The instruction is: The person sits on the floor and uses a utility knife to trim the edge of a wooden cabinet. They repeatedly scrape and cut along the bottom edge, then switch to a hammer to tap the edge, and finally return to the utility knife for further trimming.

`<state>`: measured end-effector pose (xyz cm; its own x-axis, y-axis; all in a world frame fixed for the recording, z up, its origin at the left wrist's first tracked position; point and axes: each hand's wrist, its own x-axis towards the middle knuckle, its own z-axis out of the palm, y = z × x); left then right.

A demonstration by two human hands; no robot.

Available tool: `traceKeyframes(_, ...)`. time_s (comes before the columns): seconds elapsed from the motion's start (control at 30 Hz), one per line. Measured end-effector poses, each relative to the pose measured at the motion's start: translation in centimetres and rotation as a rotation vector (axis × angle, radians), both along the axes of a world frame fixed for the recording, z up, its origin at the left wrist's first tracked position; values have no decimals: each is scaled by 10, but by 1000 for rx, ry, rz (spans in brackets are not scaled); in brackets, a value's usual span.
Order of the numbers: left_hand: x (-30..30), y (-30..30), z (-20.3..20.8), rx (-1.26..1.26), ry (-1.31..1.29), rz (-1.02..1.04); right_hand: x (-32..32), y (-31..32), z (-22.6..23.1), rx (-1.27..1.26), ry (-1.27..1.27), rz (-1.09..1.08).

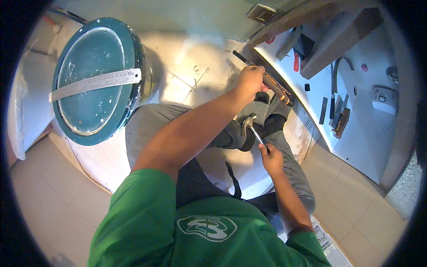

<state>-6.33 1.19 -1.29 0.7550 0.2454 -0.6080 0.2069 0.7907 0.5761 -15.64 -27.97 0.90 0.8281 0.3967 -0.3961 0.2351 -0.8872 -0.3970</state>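
Observation:
My left hand (254, 80) is stretched out ahead and closed round a long dark tool with an orange-trimmed handle (276, 88). A narrow black end (239, 56) sticks out past its far side; the tool's exact kind is unclear. Nearer my body, my right hand (271, 159) is wrapped round the lower handle of a claw hammer (255, 133). The hammer's metal head is up, close to my feet in dark footwear (271, 124), below the left hand. The two tools are apart.
At left stands a paint-marked bucket with a teal lid (89, 98), a steel ruler (95, 84) across it. Bent wire pieces (191, 84) lie on the floor ahead. At right, a white panel with wooden edges (369, 147) holds a red-handled tool (296, 61) and several dark bars (323, 111).

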Motion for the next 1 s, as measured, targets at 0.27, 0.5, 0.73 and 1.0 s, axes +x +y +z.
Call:
traceKeyframes(0.27,18,-4,2,-47,-46,18,-8,-2,-27,59,50,-36)
traceKeyframes(0.5,31,-5,4,-94,-132,100,-12,1,-30,65,100,-82)
traceKeyframes(0.73,34,-4,6,-208,-188,162,-12,3,-33,108,27,-34)
traceKeyframes(1.0,43,-2,9,-253,-247,160,-13,3,-34,83,22,-49)
